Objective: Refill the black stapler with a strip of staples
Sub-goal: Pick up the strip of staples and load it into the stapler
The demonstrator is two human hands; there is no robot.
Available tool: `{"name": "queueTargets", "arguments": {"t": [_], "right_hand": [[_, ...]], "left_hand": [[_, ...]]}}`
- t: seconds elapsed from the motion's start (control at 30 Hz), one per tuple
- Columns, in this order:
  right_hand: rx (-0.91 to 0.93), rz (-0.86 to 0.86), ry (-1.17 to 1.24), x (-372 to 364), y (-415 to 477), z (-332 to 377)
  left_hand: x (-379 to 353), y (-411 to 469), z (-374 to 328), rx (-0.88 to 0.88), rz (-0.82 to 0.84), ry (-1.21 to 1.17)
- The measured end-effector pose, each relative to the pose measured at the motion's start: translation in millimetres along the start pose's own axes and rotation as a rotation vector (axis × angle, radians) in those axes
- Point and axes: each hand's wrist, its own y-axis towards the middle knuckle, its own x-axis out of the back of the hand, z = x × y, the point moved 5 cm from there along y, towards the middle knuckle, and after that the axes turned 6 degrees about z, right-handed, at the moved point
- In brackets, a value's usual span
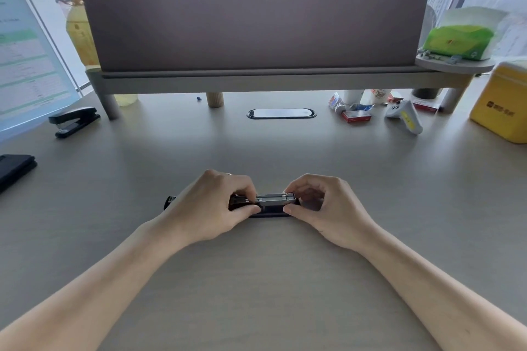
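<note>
Head view, single frame.

Item: black stapler (268,206), lying on the worktop (256,279) near the front centre, directly ahead of the person. Long axis runs left to right across the view. The silver magazine channel faces up, so the stapler appears to be open; a dark end piece projects past the left wrist, which suggests the top arm is swung out that way. The metal front end points to the person's right.

Left hand (211,208): grip clamped on the left part of the stapler, thumb on the near side, fingers curled over the channel from the far side. A strip of staples cannot be made out separately from the metal channel; too small to tell.

Right hand (325,208): grip pinched on the right end of the stapler, thumb near, fingertips on top.

Key relation: the stapler lies between the two grips, both touching it, neither clearly nearer. Judgement: the loading or seating step is in hand, and any sliding move would have to follow the left-to-right axis of the channel.

Other stock: a second black stapler (74,121), far left, shut and well apart; red boxes (356,116), possibly staples, far right; yellow box (502,105), right edge.
</note>
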Motion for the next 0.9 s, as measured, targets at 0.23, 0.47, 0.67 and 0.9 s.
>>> {"name": "queueTargets", "arguments": {"t": [0.23,0.47,0.67,0.9], "right_hand": [[0.008,0.001,-0.004,0,0,-1],[0.012,0.006,-0.002,0,0,0],[0.013,0.015,-0.008,0,0,0],[-0.001,0.022,-0.021,0,0,1]], "left_hand": [[-6,6,-16,-0.069,-0.002,0.006],[1,2,-10,-0.019,0.038,-0.004],[27,-17,25,0.126,0.168,0.01],[36,-16,33,0.123,0.303,0.087]]}}
